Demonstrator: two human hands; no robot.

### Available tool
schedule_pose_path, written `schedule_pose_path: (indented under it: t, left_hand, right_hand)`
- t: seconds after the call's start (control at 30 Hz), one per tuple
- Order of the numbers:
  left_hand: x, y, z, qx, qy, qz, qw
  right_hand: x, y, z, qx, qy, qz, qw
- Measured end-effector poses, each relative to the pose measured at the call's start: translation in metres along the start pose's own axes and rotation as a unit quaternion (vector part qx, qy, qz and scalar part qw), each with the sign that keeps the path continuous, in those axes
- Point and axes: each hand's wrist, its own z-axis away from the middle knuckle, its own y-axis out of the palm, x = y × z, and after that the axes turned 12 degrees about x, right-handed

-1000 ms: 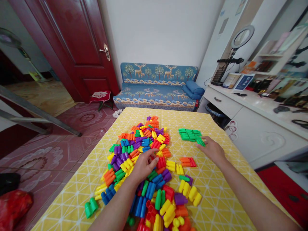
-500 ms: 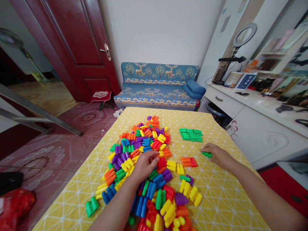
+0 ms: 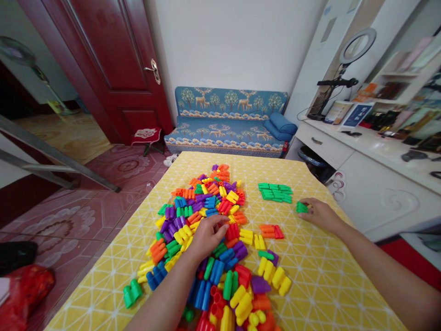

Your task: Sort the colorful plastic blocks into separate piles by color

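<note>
My right hand (image 3: 319, 212) is closed on a green bullet-shaped plastic building block (image 3: 302, 208), pinched between thumb and fingers just above the table's right side. Left of it lies a neat group of green blocks (image 3: 275, 192) set in rows. My left hand (image 3: 209, 235) rests over the large mixed pile, its fingers loosely bent and thumb apart, with nothing seen in it. Around it are red blocks (image 3: 232, 231), purple blocks (image 3: 240, 249) and blue blocks (image 3: 217, 272). My left forearm hides part of the pile.
A yellow patterned cloth (image 3: 313, 276) covers the table. Between the hands lie an orange and red block group (image 3: 271, 231) and yellow blocks (image 3: 274, 275). Beyond the table stands a blue sofa (image 3: 220, 131). A white dresser (image 3: 375, 174) is at the right, a stool (image 3: 147, 134) at the left.
My right hand has moved slightly right and up with the green block, which now shows tilted more upright. My left hand has stayed in place over the pile.
</note>
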Motion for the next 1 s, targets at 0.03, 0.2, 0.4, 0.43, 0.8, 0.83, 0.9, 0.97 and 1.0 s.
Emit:
schedule_pose_path:
  t: [0.03,0.2,0.4,0.43,0.8,0.83,0.9,0.97,1.0]
  left_hand:
    - [0.0,0.0,0.0,0.0,0.0,0.001,1.0]
    - [0.003,0.001,-0.001,0.0,-0.005,0.009,1.0]
    - [0.004,0.002,-0.001,-0.003,-0.003,0.024,1.0]
    - [0.004,0.002,-0.001,-0.004,-0.002,0.025,1.0]
    - [0.006,0.003,-0.001,-0.002,-0.004,0.021,1.0]
    - [0.006,0.003,-0.001,-0.002,-0.004,0.022,1.0]
    - [0.006,0.003,0.0,-0.003,-0.004,0.021,1.0]
    - [0.005,0.002,-0.001,-0.004,-0.003,0.022,1.0]
    - [0.004,0.001,-0.001,-0.003,-0.002,0.023,1.0]
  right_hand:
    - [0.0,-0.001,-0.007,-0.019,0.01,-0.004,1.0]
    - [0.011,-0.005,-0.042,-0.044,0.024,0.002,0.999]
    - [0.029,0.001,-0.048,-0.064,0.024,-0.005,0.998]
    - [0.031,0.003,-0.044,-0.087,0.046,0.006,0.995]
    - [0.052,0.045,-0.005,-0.09,0.083,0.038,0.992]
    - [0.051,0.048,-0.006,-0.094,0.083,0.038,0.991]
    - [0.049,0.051,-0.007,-0.096,0.079,0.043,0.991]
    - [0.051,0.055,-0.006,-0.094,0.067,0.043,0.992]
    - [0.054,0.056,-0.005,-0.093,0.058,0.036,0.993]
